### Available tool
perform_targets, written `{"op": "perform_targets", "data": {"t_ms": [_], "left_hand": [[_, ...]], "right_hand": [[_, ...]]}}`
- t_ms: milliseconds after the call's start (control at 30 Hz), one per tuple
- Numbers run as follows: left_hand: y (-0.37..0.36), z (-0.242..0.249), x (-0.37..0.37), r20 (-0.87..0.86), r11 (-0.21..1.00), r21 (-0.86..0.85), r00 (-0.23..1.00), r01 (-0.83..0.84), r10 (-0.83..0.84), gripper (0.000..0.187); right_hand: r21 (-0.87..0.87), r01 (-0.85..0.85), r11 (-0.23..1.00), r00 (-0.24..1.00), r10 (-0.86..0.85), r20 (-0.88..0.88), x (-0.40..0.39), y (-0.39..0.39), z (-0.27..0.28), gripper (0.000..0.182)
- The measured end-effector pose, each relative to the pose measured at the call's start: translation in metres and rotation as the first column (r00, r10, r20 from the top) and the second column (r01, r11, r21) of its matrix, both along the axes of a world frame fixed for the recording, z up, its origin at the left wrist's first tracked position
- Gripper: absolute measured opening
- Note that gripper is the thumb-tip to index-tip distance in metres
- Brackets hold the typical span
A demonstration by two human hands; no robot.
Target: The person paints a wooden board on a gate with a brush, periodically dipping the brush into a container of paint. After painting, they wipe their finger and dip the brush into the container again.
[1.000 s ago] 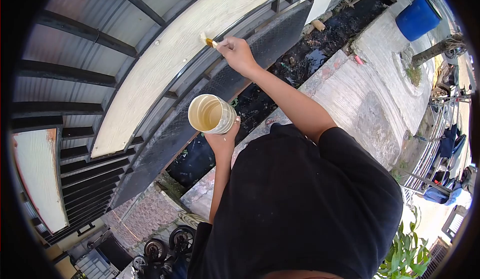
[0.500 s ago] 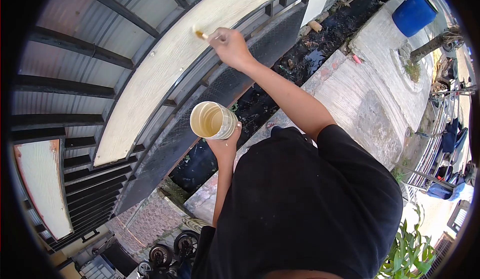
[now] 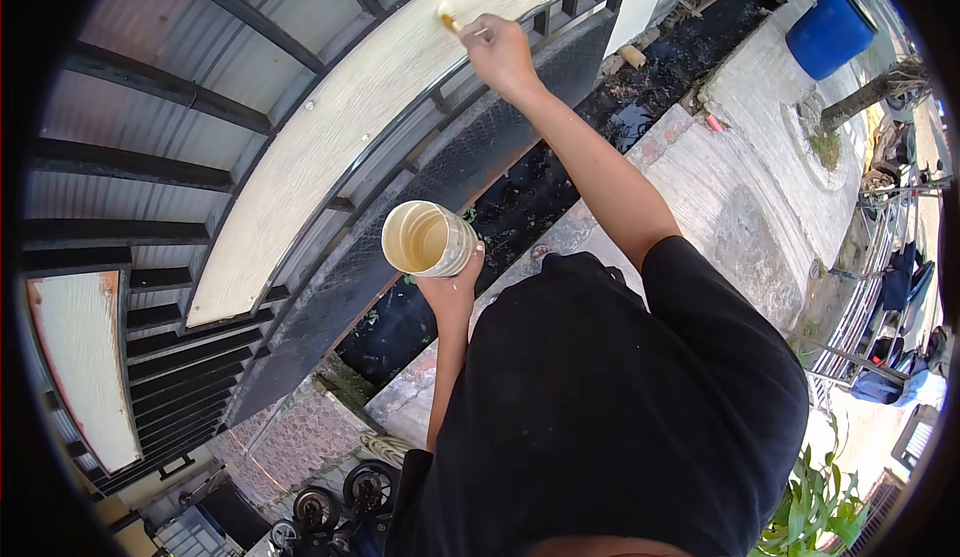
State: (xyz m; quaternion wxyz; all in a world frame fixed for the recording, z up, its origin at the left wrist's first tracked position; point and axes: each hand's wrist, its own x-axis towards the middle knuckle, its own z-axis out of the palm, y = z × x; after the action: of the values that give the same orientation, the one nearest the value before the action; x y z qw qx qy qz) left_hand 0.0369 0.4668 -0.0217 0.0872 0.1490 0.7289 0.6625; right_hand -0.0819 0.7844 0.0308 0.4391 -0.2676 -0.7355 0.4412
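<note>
A small paintbrush (image 3: 450, 22) is pinched in my right hand (image 3: 500, 55), its pale bristles at the face of a long cream-coloured board (image 3: 300, 157). The board is fixed along a dark metal fence (image 3: 140, 168), and a few bolt heads show on it. Lower down, my left hand (image 3: 455, 287) grips a cream, ribbed cup (image 3: 432, 239) from beneath and the side. The cup's mouth tilts toward me, and a yellowish layer shows inside.
Below the fence runs a ditch of dark water (image 3: 385, 342), beside a concrete walkway (image 3: 745, 217). A second whitish board (image 3: 85, 367) hangs at lower left. A blue barrel (image 3: 830, 32) stands at upper right, near a tree trunk (image 3: 860, 102). Wheels (image 3: 318, 507) show at the bottom.
My right hand and the paintbrush have moved up and to the right along the board. My left hand and the cup have hardly moved.
</note>
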Motion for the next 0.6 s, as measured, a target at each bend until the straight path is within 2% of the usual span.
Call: {"op": "perform_targets", "data": {"t_ms": [67,100,167,200,233,300,367,433,467,533,567,600], "left_hand": [[0.003,0.001,-0.003,0.008,1.000,0.004,1.000,0.014,-0.014,0.056],[0.003,0.001,-0.001,-0.039,1.000,-0.016,0.999,0.005,-0.006,0.056],[0.005,0.001,-0.001,-0.081,0.999,-0.030,0.997,-0.011,0.008,0.055],[0.003,0.000,0.001,-0.080,0.999,-0.035,0.997,0.005,-0.008,0.056],[0.004,0.000,0.001,-0.084,0.999,-0.037,0.996,0.023,-0.026,0.057],[0.004,0.000,0.003,-0.068,0.999,-0.030,0.997,0.034,-0.036,0.057],[0.005,0.000,0.003,-0.051,0.999,-0.024,0.997,0.048,-0.049,0.058],[0.006,-0.001,0.000,-0.043,0.997,-0.051,0.997,0.057,-0.059,0.056],[0.007,0.000,0.000,-0.043,0.997,-0.053,0.997,0.058,-0.061,0.056],[0.010,0.001,-0.001,-0.032,1.000,0.020,0.999,0.017,-0.016,0.053],[0.008,0.000,-0.002,-0.027,1.000,0.019,1.000,0.009,-0.008,0.053],[0.006,-0.002,-0.003,0.003,1.000,0.002,1.000,0.027,-0.027,0.053]], "right_hand": [[-0.179,-0.268,0.947,0.952,0.288,0.099,0.013,-0.006,0.000,0.016],[-0.223,-0.232,0.947,0.968,0.246,0.038,0.015,0.015,-0.007,0.016],[-0.302,0.025,0.953,0.999,-0.037,-0.034,0.019,0.069,-0.003,0.016],[-0.222,0.200,0.954,0.974,-0.218,-0.061,0.016,0.094,-0.003,0.019],[-0.238,0.293,0.926,0.944,-0.319,-0.080,0.013,0.106,0.003,0.018],[-0.244,0.200,0.949,0.966,-0.233,-0.113,-0.004,0.104,0.003,0.018],[-0.037,0.158,0.987,0.987,-0.159,-0.016,-0.017,0.061,-0.006,0.021],[-0.077,-0.142,0.987,0.989,0.144,0.019,-0.006,0.017,-0.013,0.019],[-0.078,-0.141,0.987,0.990,0.143,0.019,0.000,0.013,-0.016,0.019],[-0.321,-0.238,0.917,0.971,0.217,-0.100,0.015,0.014,-0.018,0.019],[-0.553,-0.206,0.807,0.965,0.072,-0.254,0.017,0.031,-0.010,0.016],[-0.665,-0.284,0.691,0.924,0.012,-0.381,0.017,0.060,-0.010,0.018]]}}
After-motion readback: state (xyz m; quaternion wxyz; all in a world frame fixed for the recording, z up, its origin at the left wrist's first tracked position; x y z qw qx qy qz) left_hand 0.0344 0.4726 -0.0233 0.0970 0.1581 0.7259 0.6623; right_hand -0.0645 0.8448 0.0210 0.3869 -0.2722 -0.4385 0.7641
